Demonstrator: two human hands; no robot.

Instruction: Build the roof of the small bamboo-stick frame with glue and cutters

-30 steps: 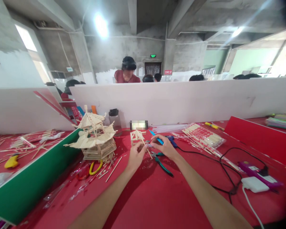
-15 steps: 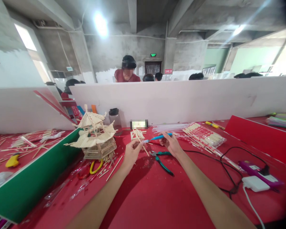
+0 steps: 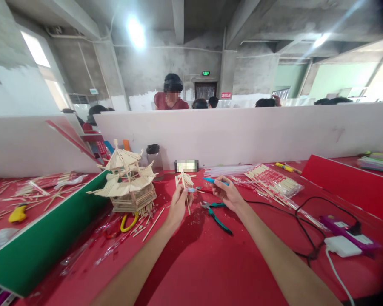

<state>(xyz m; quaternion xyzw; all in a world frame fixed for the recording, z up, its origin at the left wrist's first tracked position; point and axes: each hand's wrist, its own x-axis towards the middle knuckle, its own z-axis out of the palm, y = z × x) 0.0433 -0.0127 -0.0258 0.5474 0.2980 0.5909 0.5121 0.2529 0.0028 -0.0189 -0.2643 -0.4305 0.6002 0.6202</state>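
Note:
My left hand [image 3: 178, 203] is closed, pinching a thin wooden stick [image 3: 188, 207] that points down toward the table. A small pale bluish piece [image 3: 191, 190] shows at the same fingertips; what it is I cannot make out. Just behind these fingers stands a small frame of sticks [image 3: 184, 178]. In my right hand [image 3: 228, 194] is a slim blue pen-like tool [image 3: 210, 180], its end aimed left and apart from the stick. Below that hand lie cutting pliers [image 3: 217, 219] with teal handles.
A pagoda model made of sticks [image 3: 127, 187] stands at left, beside yellow-handled scissors [image 3: 129, 222] and a green board [image 3: 47, 238]. A bottle [image 3: 153, 157] is behind. At right lie packaged sticks [image 3: 274, 180], a black cable and a purple power strip [image 3: 351, 231]. Another person [image 3: 171, 95] is beyond the white partition.
My hands have drawn apart: the blue tool's end no longer meets the pale piece. The stick in my left hand has turned from slanting to nearly upright.

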